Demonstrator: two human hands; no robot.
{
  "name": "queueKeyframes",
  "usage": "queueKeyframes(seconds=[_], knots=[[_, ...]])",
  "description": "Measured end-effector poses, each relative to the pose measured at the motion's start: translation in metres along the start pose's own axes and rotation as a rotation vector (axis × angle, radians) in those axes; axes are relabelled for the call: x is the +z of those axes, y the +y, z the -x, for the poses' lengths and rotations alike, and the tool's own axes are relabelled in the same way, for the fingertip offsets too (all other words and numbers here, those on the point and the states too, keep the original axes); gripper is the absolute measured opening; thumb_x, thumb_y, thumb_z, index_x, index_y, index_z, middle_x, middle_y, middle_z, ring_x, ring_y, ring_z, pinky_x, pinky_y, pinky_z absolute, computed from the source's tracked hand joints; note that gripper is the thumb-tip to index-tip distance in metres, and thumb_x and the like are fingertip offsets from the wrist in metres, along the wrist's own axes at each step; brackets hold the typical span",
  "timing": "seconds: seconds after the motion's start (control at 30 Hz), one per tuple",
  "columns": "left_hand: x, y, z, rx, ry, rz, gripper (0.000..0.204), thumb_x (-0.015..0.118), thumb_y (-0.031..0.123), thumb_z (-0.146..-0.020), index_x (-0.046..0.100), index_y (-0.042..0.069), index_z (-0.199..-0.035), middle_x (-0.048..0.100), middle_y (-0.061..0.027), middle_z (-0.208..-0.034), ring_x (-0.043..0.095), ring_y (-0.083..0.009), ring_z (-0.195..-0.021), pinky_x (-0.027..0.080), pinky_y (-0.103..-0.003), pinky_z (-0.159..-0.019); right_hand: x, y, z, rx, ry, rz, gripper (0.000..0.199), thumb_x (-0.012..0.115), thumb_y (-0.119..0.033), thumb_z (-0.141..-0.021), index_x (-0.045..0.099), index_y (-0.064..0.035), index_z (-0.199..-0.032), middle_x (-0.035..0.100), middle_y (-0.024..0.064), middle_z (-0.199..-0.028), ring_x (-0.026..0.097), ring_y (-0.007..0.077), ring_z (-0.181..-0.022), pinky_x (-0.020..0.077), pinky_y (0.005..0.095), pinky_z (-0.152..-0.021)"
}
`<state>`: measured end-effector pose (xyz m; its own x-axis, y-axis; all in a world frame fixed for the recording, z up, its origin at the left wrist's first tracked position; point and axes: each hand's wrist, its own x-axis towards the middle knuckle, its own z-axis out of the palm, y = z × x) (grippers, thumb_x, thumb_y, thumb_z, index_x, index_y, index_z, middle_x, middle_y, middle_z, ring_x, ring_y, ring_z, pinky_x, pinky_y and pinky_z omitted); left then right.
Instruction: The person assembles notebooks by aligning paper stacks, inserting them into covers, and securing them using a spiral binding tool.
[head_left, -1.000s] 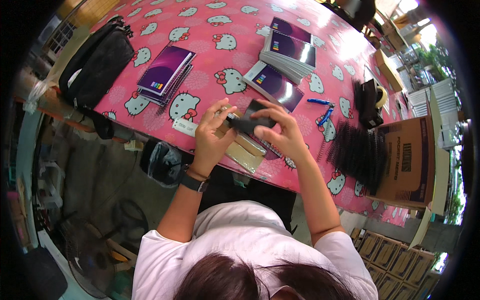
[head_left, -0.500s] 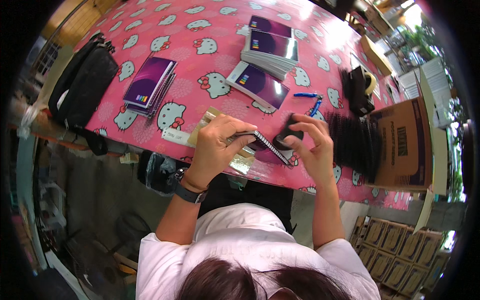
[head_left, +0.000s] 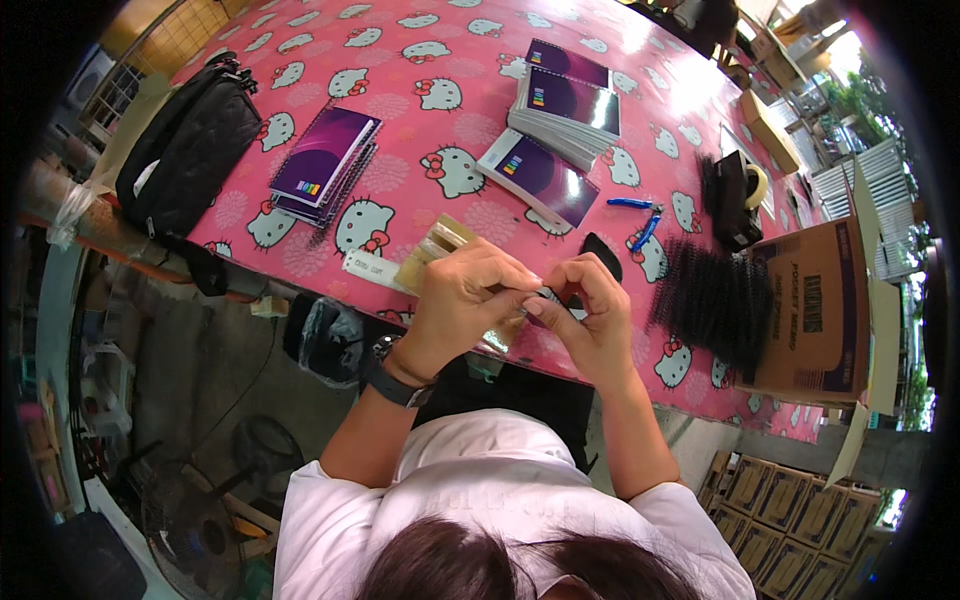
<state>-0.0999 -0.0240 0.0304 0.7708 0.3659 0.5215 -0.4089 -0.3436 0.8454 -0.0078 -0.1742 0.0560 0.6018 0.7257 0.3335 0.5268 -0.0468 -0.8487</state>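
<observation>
Close to the table's near edge, a spiral notebook (head_left: 548,295) is held between my two hands, mostly hidden by the fingers. My left hand (head_left: 472,298) pinches it from the left, thumb against the index finger. My right hand (head_left: 588,315) is closed on its right part, thumb and fingers meeting at the coil. A black object (head_left: 603,256) lies just beyond my right fingers, its kind unclear. Beside my left hand are a yellowish strip (head_left: 443,236) and a white labelled strip (head_left: 370,265). Blue-handled nippers (head_left: 640,220) lie farther to the right.
Purple-covered notebooks (head_left: 325,160) are stacked at left, near a black bag (head_left: 190,150). Farther back stand a stack of purple booklets (head_left: 572,105) and a slanted booklet (head_left: 540,180). At right are black plastic coils (head_left: 712,300), a tape dispenser (head_left: 738,200) and a cardboard box (head_left: 815,300).
My right hand has moved left, from fingers apart beside the notebook to closed on it. The notebook's coil edge, plainly visible before, is now mostly covered. The whole view has shifted slightly.
</observation>
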Motion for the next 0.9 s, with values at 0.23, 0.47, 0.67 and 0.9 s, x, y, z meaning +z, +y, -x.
queueKeyframes(seconds=[0.23, 0.47, 0.67, 0.9], knots=[[0.003, -0.003, -0.001, 0.052, 0.003, -0.003, 0.014, 0.075, -0.003, -0.074, 0.07, 0.003, -0.085, 0.068, -0.0057, -0.083, 0.064, -0.0139, -0.077, 0.052, -0.026, -0.066, -0.009, -0.007, 0.0, -0.061, -0.037, 0.169, 0.019, 0.072, -0.006, -0.079, 0.06, 0.001, -0.091, 0.057, 0.0101, -0.08, 0.056, 0.0201, -0.068, 0.0469, 0.0297, -0.061], [-0.007, -0.006, -0.013, -0.129, 0.124, -0.101, 0.014, 0.06, 0.01, -0.092, 0.06, 0.003, -0.104, 0.059, -0.0032, -0.096, 0.056, -0.0095, -0.09, 0.047, -0.026, -0.081, -0.006, -0.007, -0.021, -0.15, 0.045, 0.18, 0.029, 0.07, -0.014, -0.082, 0.062, -0.0014, -0.108, 0.062, 0.0127, -0.1, 0.058, 0.0259, -0.093, 0.0458, 0.0362, -0.084], [-0.169, -0.008, -0.117, 0.14, 0.301, -0.847, 0.026, 0.048, 0.03, -0.098, 0.059, 0.007, -0.1, 0.059, -0.0087, -0.087, 0.056, -0.0211, -0.076, 0.044, -0.031, -0.072, -0.048, 0.032, -0.033, -0.117, 0.095, 0.308, 0.025, 0.069, -0.01, -0.081, 0.065, -0.0018, -0.104, 0.065, 0.0116, -0.105, 0.056, 0.0272, -0.105, 0.0438, 0.036, -0.09], [-0.198, -0.138, -0.117, 0.053, -0.069, -1.21, 0.037, 0.056, 0.045, -0.09, 0.062, 0.016, -0.112, 0.053, -0.0066, -0.13, 0.038, -0.0221, -0.131, 0.017, -0.061, -0.108, -0.008, 0.098, -0.083, -0.146, 0.05, 0.612, 0.024, 0.074, -0.015, -0.074, 0.065, -0.0041, -0.094, 0.062, 0.0092, -0.096, 0.055, 0.0304, -0.097, 0.0471, 0.0403, -0.086]])
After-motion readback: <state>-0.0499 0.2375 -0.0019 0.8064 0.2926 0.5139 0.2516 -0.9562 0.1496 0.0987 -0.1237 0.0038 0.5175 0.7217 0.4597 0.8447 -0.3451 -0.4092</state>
